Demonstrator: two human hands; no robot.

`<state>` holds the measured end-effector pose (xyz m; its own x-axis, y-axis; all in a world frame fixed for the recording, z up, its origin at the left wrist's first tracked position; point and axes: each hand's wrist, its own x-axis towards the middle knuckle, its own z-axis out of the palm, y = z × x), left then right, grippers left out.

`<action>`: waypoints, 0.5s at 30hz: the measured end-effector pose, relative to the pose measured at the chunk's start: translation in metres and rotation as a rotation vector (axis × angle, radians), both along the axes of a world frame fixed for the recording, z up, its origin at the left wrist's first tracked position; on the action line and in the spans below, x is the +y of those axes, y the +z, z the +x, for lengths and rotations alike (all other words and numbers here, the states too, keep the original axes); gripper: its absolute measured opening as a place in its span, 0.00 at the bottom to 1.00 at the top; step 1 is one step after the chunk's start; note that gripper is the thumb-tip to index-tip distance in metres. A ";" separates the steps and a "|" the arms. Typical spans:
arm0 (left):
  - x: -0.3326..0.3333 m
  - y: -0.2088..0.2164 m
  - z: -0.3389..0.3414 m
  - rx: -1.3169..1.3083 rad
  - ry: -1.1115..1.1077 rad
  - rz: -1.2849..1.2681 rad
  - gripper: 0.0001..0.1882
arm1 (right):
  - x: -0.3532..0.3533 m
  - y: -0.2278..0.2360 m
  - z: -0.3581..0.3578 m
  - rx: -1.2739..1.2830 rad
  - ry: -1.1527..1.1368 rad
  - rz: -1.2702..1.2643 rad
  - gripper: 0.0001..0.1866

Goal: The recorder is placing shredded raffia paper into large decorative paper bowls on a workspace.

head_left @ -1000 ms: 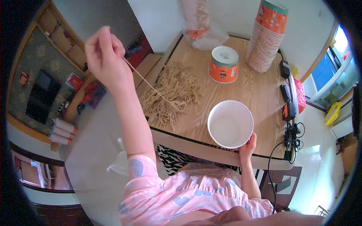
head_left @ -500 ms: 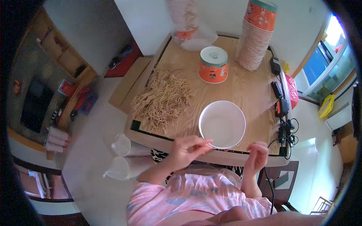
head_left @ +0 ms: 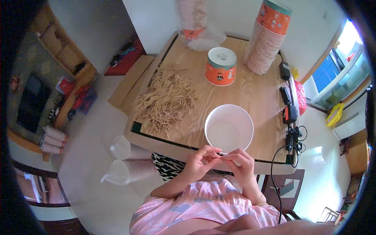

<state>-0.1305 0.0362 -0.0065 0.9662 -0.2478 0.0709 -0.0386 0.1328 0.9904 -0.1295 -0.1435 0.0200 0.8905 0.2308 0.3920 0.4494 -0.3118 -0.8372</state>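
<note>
My left hand and my right hand meet at the near rim of a white-lined paper tub, which stands with its mouth up by the table's front edge. The fingertips of both are pinched together; whatever they hold is too small to make out. Left of the tub lies a loose heap of thin tan strands, like twine or dried noodles. Behind it, an orange and green paper tub rests upside down.
A tall stack of paper tubs stands at the table's back right, another stack with a clear plastic bag at the back left. Black adapters and cables line the right edge. Plastic-wrapped stacks lie left below the table.
My right hand has moved left, from beside the tub to my left hand; their fingertips now meet. The view has shifted slightly.
</note>
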 end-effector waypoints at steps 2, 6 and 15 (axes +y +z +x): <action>-0.001 0.007 0.002 0.025 0.016 -0.004 0.14 | -0.002 -0.001 0.000 0.017 -0.023 -0.008 0.08; 0.000 0.013 0.007 -0.229 0.040 0.262 0.10 | -0.002 -0.005 0.004 -0.003 -0.044 0.013 0.04; -0.005 0.006 0.004 -0.377 0.172 0.269 0.09 | -0.001 -0.012 0.007 -0.047 0.018 -0.111 0.03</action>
<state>-0.1261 0.0314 -0.0005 0.9142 -0.1448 0.3785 -0.3995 -0.1653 0.9017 -0.1226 -0.1449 0.0084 0.8673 0.2909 0.4039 0.4932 -0.3934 -0.7759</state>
